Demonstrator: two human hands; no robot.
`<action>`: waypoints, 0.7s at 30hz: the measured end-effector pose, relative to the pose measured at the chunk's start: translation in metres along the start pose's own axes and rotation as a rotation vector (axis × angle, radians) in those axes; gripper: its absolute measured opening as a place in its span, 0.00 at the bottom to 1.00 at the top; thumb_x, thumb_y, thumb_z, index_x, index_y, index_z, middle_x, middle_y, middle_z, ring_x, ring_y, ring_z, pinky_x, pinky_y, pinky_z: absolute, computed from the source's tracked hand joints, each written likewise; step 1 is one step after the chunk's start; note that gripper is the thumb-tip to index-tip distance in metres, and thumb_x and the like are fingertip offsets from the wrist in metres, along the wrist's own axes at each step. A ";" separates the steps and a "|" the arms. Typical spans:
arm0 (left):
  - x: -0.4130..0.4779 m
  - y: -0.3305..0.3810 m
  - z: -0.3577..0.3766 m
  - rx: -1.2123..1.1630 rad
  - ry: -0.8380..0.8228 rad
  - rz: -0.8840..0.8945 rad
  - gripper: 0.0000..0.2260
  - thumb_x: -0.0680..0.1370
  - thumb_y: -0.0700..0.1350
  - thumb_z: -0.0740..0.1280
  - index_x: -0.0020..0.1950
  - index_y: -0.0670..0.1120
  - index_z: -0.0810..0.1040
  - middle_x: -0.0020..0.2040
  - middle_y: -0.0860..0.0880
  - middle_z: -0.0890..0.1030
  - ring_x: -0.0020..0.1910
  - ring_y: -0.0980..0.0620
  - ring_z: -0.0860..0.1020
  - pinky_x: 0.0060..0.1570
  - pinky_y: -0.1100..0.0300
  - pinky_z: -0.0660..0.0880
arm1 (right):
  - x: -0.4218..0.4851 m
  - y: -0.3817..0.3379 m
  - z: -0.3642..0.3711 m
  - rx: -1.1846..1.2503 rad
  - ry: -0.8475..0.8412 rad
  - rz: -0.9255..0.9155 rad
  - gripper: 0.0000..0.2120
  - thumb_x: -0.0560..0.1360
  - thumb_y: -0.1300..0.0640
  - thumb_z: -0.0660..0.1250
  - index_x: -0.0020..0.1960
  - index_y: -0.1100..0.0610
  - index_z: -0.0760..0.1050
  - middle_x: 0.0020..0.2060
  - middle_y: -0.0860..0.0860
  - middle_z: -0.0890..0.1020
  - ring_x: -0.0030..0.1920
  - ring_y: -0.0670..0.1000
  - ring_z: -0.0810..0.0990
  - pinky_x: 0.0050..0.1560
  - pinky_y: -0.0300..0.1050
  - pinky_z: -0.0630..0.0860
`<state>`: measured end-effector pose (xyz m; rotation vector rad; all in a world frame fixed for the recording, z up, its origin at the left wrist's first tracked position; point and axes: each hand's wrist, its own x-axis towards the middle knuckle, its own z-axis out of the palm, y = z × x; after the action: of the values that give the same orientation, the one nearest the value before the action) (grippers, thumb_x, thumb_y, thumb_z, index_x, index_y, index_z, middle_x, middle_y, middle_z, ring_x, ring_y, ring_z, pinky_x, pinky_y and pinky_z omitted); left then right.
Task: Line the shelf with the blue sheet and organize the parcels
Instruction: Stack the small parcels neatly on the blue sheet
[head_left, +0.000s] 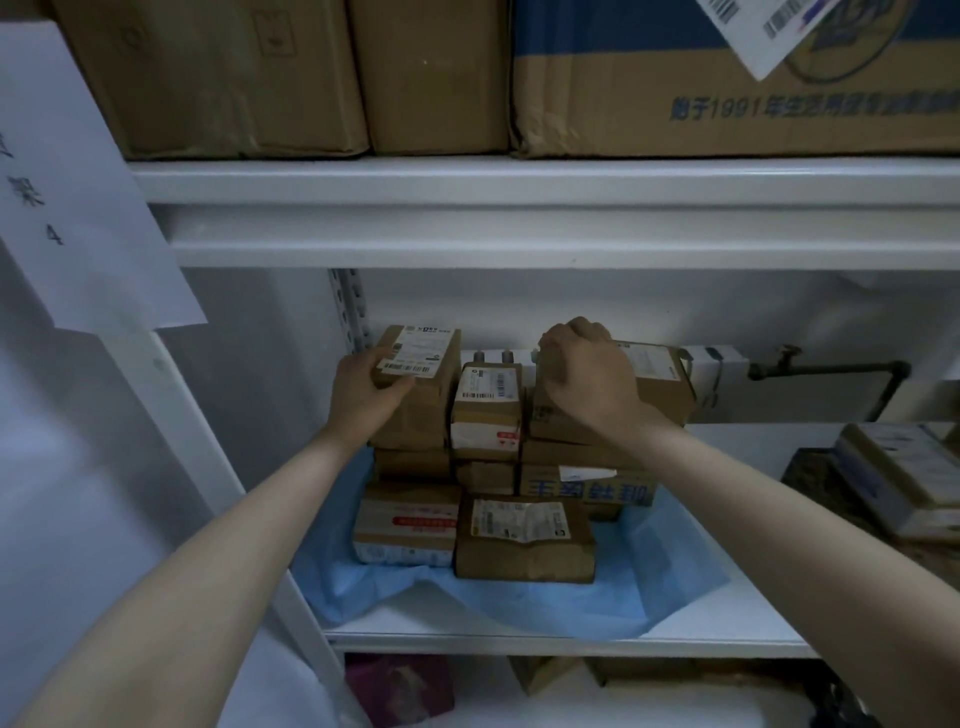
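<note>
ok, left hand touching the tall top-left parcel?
Touching. Head view: the left hand grips the tall top-left parcel, thumb lying across its front below the label, no gap.

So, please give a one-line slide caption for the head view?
Left hand grips a tall parcel, right hand a wide parcel, atop the stack on the blue sheet lining a white shelf.

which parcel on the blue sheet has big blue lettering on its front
The wide box low in the right stack, under the parcel the right hand grips. The rest are brown with stuck-on labels.
</note>
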<state>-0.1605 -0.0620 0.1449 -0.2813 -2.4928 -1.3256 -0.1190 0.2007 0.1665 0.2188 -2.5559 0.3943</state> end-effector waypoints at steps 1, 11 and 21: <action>-0.001 0.002 0.001 0.071 0.018 0.032 0.16 0.74 0.48 0.69 0.62 0.48 0.79 0.57 0.51 0.80 0.58 0.52 0.76 0.61 0.56 0.72 | -0.003 0.004 -0.002 -0.098 -0.060 -0.016 0.21 0.71 0.56 0.69 0.63 0.57 0.72 0.59 0.55 0.74 0.60 0.57 0.71 0.52 0.50 0.72; -0.022 0.077 0.051 0.206 0.027 0.232 0.12 0.75 0.41 0.68 0.58 0.46 0.78 0.64 0.46 0.73 0.68 0.48 0.67 0.66 0.57 0.62 | -0.032 0.049 0.001 -0.494 -0.337 -0.025 0.44 0.71 0.61 0.72 0.78 0.49 0.50 0.74 0.52 0.61 0.71 0.59 0.62 0.68 0.55 0.63; -0.040 0.129 0.111 0.208 -0.140 0.262 0.10 0.75 0.40 0.67 0.56 0.49 0.78 0.60 0.49 0.73 0.61 0.53 0.71 0.56 0.65 0.64 | -0.041 0.075 -0.001 -0.368 -0.250 -0.235 0.36 0.75 0.65 0.65 0.78 0.50 0.54 0.75 0.52 0.63 0.73 0.58 0.62 0.67 0.54 0.65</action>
<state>-0.1024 0.1006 0.1715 -0.6463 -2.5725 -0.9659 -0.1013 0.2744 0.1277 0.4464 -2.7445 -0.2046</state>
